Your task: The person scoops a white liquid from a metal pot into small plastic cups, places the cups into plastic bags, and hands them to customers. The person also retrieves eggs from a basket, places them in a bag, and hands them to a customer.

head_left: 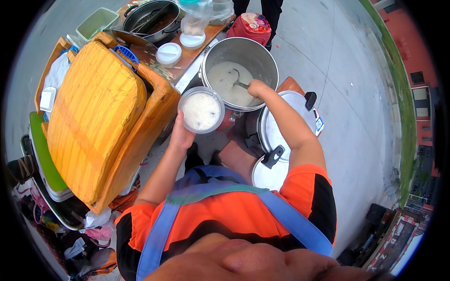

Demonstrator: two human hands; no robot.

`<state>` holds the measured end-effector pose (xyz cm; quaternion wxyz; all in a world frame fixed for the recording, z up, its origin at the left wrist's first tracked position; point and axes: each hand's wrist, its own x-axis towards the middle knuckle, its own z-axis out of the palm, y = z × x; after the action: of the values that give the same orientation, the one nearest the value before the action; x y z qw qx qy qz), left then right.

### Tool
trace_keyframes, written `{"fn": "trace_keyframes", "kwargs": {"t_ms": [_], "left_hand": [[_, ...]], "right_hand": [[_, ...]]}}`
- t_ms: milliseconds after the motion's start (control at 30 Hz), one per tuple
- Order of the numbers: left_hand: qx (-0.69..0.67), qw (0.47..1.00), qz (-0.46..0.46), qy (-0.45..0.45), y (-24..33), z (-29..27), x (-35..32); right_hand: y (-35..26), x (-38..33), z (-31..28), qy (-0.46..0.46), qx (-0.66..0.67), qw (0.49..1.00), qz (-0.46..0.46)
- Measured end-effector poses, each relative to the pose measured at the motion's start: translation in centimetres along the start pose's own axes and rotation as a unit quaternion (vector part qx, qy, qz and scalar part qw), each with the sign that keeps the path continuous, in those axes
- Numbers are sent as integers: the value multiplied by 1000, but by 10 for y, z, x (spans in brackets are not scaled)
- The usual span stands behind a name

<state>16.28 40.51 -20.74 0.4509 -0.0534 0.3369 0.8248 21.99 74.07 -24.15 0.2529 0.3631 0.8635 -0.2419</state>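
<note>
The left hand [180, 136] cups a round clear plastic container [202, 110] from below, fingers closed under its base; the container sits upright with its mouth facing up, filled with white porridge, just beside the rim of the big steel pot [240, 70] and touching or nearly touching the corner of the orange foam box [101, 117]. The right hand [257, 87] is clenched around the handle of a ladle [239, 82] inside the pot — the handle runs from the fist toward the pot's middle, sloping down and to the left, with the bowl end sunk in the pale porridge there, so its long axis lies roughly across the pot.

Just to the right of the pot, under the right forearm, two steel lids [276, 140] with black knobs lie overlapping, one nearer the body. The foam box, its lid tilted, crowds the left side and stands close against the container. Behind it, on a wooden table [192, 51], are two white round lids [168, 53], a dark wok [152, 18] with utensils in it, a green plastic tub [97, 22] and clear bags. A red stool [250, 26] stands beyond the pot, next to another person's dark legs. Grey pavement stretches to the right, edged by grass
</note>
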Motion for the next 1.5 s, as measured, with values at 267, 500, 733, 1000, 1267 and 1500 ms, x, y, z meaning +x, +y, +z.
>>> {"fn": "trace_keyframes", "kwargs": {"t_ms": [267, 500, 733, 1000, 1267, 1500], "left_hand": [[5, 998, 30, -55, 9, 7, 6], [10, 997, 52, -48, 16, 20, 23], [-6, 997, 26, -73, 6, 51, 62], [-36, 996, -7, -87, -8, 90, 88], [-26, 997, -32, -66, -11, 105, 79], [-23, 998, -34, -54, -11, 106, 80]], "right_hand": [[10, -6, 12, 49, 253, 966, 6], [23, -135, -43, 42, 351, 935, -16], [4, -269, -126, 51, 372, 927, -9], [26, -305, -109, 238, 120, 947, -178], [25, -323, -97, 323, -158, 921, -150], [36, -324, -90, 372, -228, 886, -155]]}}
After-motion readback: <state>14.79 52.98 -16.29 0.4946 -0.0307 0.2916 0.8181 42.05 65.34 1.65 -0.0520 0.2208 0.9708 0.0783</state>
